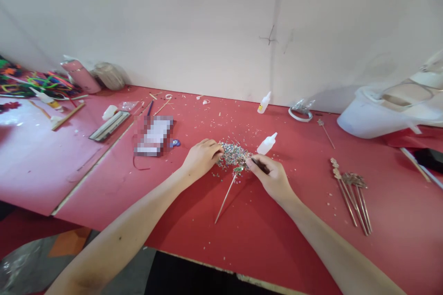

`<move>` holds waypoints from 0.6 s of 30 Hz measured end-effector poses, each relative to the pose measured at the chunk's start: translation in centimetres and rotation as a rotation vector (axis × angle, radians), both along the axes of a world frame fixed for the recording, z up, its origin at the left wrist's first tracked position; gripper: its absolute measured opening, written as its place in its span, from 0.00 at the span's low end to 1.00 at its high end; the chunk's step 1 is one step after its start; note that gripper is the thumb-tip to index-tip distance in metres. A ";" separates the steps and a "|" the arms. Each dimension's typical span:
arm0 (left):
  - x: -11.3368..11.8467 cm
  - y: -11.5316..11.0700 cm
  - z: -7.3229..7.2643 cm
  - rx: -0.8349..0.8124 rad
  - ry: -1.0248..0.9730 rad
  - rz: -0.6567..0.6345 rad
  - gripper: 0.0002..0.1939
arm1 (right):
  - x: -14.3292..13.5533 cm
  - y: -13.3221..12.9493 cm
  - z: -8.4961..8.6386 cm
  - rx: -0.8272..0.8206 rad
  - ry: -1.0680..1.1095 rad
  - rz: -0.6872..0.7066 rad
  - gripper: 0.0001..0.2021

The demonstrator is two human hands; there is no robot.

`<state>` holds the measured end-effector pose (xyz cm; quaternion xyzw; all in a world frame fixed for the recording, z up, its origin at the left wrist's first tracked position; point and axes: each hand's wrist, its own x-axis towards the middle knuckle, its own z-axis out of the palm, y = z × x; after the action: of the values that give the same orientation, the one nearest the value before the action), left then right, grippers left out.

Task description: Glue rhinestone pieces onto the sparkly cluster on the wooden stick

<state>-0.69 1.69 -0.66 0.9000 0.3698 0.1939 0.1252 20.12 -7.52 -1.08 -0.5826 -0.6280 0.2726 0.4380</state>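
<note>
A loose pile of small glittering pieces (232, 154) lies on the red table between my hands. My left hand (205, 156) rests at the pile's left edge, fingers curled together; anything between them is too small to make out. On the pile's right side, my right hand (270, 173) is closed in a pinch, its fingertips at the pieces and what they hold unclear. A thin stick (225, 198) with a green, sparkling top lies just below the pile, its lower end pointing toward the front edge. Close behind my right hand lies a white squeeze bottle (267, 143), tilted.
Finished-looking sticks with decorated tops (353, 198) lie at the right, near a white bucket (370, 113). Another small bottle (264, 103) is by the wall. A partly blurred phone-like object (154, 136), pink flask (81, 75) and colourful pipe cleaners (41, 84) are at left.
</note>
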 end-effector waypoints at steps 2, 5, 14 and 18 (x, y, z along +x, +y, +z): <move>-0.2 0.3 0.0 -0.017 -0.024 0.001 0.06 | 0.1 0.0 -0.1 -0.009 -0.008 0.002 0.15; -0.5 0.9 -0.1 -0.080 -0.101 0.018 0.06 | 0.2 0.0 -0.2 -0.017 -0.012 0.003 0.15; -0.9 1.8 -0.3 -0.415 -0.387 0.013 0.08 | 0.3 0.0 -0.4 -0.019 -0.004 0.005 0.15; -0.9 1.8 0.1 -0.499 -0.426 0.004 0.09 | 0.2 -0.1 0.0 -0.033 0.003 0.009 0.14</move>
<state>-1.64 3.46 -0.60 0.7801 0.3730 0.2813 0.4161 20.29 -7.59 -1.13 -0.5866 -0.6252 0.2860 0.4281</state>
